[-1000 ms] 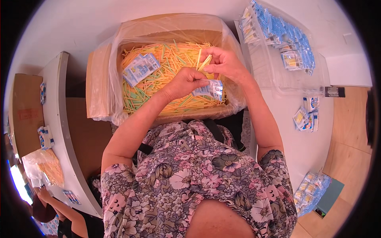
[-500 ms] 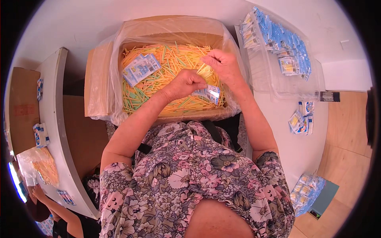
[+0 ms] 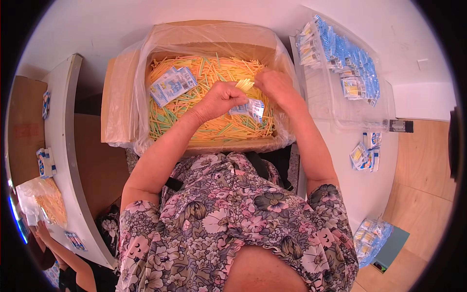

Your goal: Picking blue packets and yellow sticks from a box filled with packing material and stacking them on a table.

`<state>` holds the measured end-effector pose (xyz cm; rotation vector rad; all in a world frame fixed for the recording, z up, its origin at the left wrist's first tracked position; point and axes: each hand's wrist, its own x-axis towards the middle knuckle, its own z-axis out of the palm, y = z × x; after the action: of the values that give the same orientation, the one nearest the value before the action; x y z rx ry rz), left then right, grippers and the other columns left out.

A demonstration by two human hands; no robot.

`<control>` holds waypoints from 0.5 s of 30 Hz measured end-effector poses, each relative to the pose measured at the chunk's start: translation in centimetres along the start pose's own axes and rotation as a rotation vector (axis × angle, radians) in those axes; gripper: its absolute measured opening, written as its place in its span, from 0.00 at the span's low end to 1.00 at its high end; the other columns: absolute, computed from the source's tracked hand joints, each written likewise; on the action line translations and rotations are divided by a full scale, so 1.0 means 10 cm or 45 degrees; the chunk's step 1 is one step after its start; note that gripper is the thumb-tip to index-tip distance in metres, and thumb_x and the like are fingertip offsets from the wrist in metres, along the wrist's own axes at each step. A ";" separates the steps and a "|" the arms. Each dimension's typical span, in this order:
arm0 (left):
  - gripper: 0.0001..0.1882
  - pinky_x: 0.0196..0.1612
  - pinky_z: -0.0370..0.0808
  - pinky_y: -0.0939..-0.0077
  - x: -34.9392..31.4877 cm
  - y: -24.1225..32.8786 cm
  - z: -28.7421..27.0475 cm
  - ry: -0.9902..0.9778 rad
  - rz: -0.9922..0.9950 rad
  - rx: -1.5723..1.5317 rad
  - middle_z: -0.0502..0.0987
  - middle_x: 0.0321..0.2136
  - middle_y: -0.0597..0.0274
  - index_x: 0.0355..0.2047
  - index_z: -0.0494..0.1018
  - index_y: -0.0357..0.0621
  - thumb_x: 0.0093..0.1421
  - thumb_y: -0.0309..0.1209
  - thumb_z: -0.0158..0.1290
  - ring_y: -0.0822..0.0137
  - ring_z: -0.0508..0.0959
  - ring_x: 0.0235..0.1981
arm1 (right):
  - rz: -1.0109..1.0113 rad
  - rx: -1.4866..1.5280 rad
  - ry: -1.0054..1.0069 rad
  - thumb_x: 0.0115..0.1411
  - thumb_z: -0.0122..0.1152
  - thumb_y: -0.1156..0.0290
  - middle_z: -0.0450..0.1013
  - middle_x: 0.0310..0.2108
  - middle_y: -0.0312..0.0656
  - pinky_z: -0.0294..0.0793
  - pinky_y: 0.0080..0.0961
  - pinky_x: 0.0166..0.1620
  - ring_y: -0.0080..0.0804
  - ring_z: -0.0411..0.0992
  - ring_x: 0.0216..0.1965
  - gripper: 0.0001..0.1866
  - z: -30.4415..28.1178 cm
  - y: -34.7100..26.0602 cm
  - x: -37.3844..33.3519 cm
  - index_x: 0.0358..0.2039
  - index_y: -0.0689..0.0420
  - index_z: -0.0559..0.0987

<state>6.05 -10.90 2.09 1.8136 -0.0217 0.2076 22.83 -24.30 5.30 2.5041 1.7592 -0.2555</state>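
My left hand (image 3: 221, 101) is closed over the cardboard box (image 3: 194, 147), which is full of thin pastel sticks (image 3: 214, 127). A bunch of yellow sticks (image 3: 245, 85) juts up from between its thumb and fingers. Below the thumb, a small clear, blue and white packet (image 3: 254, 110) hangs from the same grip. Right beside the bunch's tips, my right hand (image 3: 276, 86) is curled, its fingertips partly hidden and slightly blurred. Two or more flat blue and white packets (image 3: 172, 85) lie on the sticks at the box's left.
Clear plastic film (image 3: 141, 92) lines the box. To the right stands a clear bin (image 3: 335, 102) with rows of filled packets (image 3: 350, 61). Loose packets (image 3: 367, 153) lie on the white table, near a bagged bundle (image 3: 372, 241). Another person's hand (image 3: 44, 232) is at lower left.
My right hand has shifted slightly right and down, off the yellow sticks it pinched. The bunch now stands in my left hand, which has moved a little left with the packet.
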 end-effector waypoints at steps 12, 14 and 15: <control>0.08 0.40 0.72 0.81 0.05 0.07 -0.07 -0.007 -0.109 -0.185 0.77 0.32 0.66 0.36 0.77 0.37 0.55 0.23 0.56 0.76 0.75 0.33 | 0.114 1.526 0.672 0.53 0.63 0.61 0.69 0.17 0.42 0.66 0.28 0.26 0.29 0.65 0.19 0.15 0.03 -0.43 0.04 0.24 0.61 0.72; 0.07 0.38 0.71 0.82 0.04 0.04 -0.08 0.147 -0.060 -0.320 0.76 0.30 0.66 0.34 0.77 0.37 0.55 0.24 0.56 0.77 0.74 0.32 | 0.273 1.289 0.797 0.52 0.62 0.66 0.70 0.18 0.44 0.67 0.28 0.26 0.31 0.67 0.19 0.11 -0.05 -0.27 -0.06 0.24 0.60 0.73; 0.06 0.36 0.71 0.83 0.03 0.02 -0.08 0.297 -0.008 -0.452 0.75 0.27 0.67 0.32 0.77 0.36 0.55 0.24 0.57 0.78 0.73 0.30 | 0.269 1.287 0.794 0.52 0.62 0.66 0.70 0.18 0.44 0.67 0.28 0.26 0.31 0.67 0.19 0.11 -0.07 -0.26 -0.15 0.24 0.60 0.73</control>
<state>6.24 -10.11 2.52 1.4275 0.1058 0.3847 19.97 -24.64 6.35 3.8041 1.7862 -0.4855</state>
